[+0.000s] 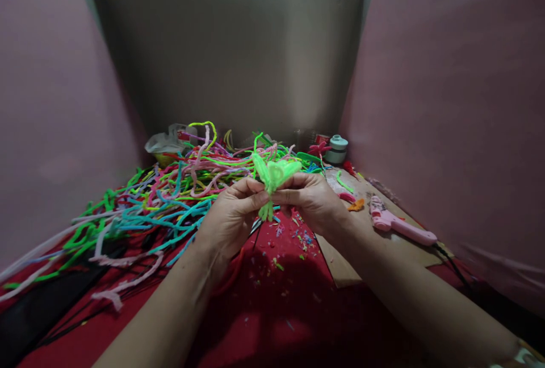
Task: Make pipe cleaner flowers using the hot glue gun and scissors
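Note:
Both hands meet in the middle over a red cloth point(281, 294). My left hand point(232, 214) and my right hand point(313, 200) pinch a bright green pipe-cleaner shape point(272, 178) between their fingertips. The shape has several fuzzy loops fanned out at the top and a short twisted stem hanging below the fingers. Just behind and to the left lies a big tangled heap of pipe cleaners point(170, 197) in green, pink, blue and yellow.
A pink glue gun point(398, 223) lies on a brown board point(340, 266) at the right, its cord trailing off. A small pale jar point(338, 149) and a crumpled plastic bag point(168, 142) stand at the back. Small coloured clippings litter the cloth. Pink walls close in both sides.

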Motion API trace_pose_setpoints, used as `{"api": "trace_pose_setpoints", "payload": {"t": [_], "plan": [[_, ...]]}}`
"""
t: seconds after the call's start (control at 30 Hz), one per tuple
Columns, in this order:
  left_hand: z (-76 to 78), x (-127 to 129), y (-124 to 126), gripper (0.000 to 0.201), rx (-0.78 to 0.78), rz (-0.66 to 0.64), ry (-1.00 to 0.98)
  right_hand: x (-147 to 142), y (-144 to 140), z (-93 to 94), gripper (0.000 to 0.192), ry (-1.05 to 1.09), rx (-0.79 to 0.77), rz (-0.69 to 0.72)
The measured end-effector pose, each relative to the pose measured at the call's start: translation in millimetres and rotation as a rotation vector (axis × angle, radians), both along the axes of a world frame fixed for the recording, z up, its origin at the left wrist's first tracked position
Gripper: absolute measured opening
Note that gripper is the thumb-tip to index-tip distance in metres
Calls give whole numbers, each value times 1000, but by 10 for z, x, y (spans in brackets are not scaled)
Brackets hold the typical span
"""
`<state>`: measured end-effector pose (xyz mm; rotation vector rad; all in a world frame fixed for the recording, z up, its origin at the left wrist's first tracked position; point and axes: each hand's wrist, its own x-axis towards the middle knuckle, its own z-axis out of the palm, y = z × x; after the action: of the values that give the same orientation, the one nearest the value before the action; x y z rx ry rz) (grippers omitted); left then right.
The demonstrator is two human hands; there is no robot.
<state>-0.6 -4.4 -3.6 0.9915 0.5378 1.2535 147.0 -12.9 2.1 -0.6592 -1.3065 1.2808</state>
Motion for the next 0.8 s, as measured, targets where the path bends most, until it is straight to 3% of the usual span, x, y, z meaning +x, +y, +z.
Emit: {"api": "trace_pose_setpoints", "payload": {"t": [0.4,0.67,0.8], "plan": [[1,-8,-20,32,-81,-35,-19,-34,-39,-37,11,73,-1,-1],[25,-9,-60,36,-125,-132,-8,-75,-60,-58,14,145,-26,-27],[27,-5,-56,32,-41,-131,-20,-100,-99,-43,11,154,-59,-31]]}}
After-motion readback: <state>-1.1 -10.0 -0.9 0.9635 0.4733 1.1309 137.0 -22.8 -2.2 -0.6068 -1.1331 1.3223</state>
